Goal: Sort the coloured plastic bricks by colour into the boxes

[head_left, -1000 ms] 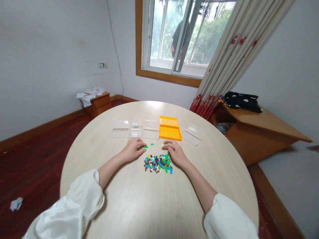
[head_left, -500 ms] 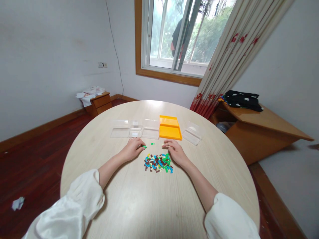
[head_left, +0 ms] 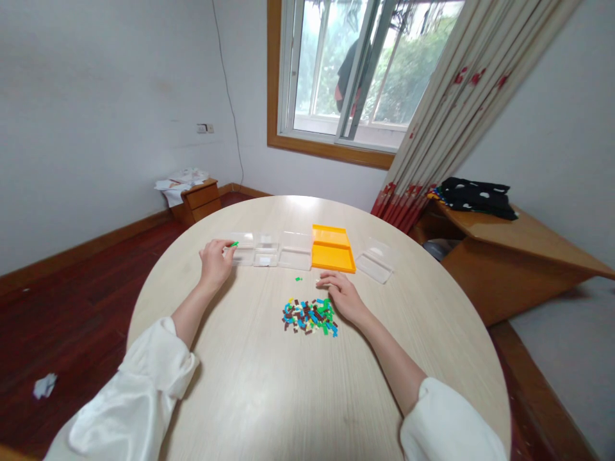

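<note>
My left hand (head_left: pixel 216 261) is raised over the leftmost clear plastic box (head_left: pixel 246 258), pinching a small green toy brick (head_left: pixel 234 244) between thumb and fingertips. On the tabletop, my right hand (head_left: pixel 343 296) lies with its fingers loosely stretched and apart. A tiny pale piece (head_left: pixel 318 279) is by its fingertips; whether they touch it I cannot tell. Just below and left of that hand spreads a pile of small toy bricks (head_left: pixel 307 317) in brown, blue, green, yellow and cream. Another green brick (head_left: pixel 298 278) sits alone above the pile.
Along the far side of the round table (head_left: pixel 269 378) stand a small clear box (head_left: pixel 266 261), another clear box (head_left: pixel 295 259), an opened orange case (head_left: pixel 333 258) and a tilted clear box (head_left: pixel 375 267). Beyond are a window, a curtain (head_left: pixel 427 141) and a wooden desk (head_left: pixel 538 256).
My left hand has moved left and away from me with the green brick, from beside the pile to above the leftmost clear box. My right hand has stayed nearly in place.
</note>
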A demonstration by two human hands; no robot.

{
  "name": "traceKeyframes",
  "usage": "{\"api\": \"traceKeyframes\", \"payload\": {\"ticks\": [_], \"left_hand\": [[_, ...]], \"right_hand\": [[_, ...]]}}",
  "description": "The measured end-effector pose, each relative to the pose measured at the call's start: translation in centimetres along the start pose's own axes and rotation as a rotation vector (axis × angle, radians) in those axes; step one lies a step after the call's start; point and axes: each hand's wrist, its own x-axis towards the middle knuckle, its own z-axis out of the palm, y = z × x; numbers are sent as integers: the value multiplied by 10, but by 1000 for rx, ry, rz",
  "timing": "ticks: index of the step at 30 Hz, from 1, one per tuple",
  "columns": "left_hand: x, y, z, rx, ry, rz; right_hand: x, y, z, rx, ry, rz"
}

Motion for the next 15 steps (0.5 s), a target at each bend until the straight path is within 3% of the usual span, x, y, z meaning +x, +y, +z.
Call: {"api": "traceKeyframes", "payload": {"ticks": [10, 15], "left_hand": [[-3, -4, 5, 90, -60, -16], [-13, 20, 7, 21, -81, 128]], "right_hand": [[0, -4, -1, 10, -1, -5], [0, -2, 0, 11, 6, -10]]}}
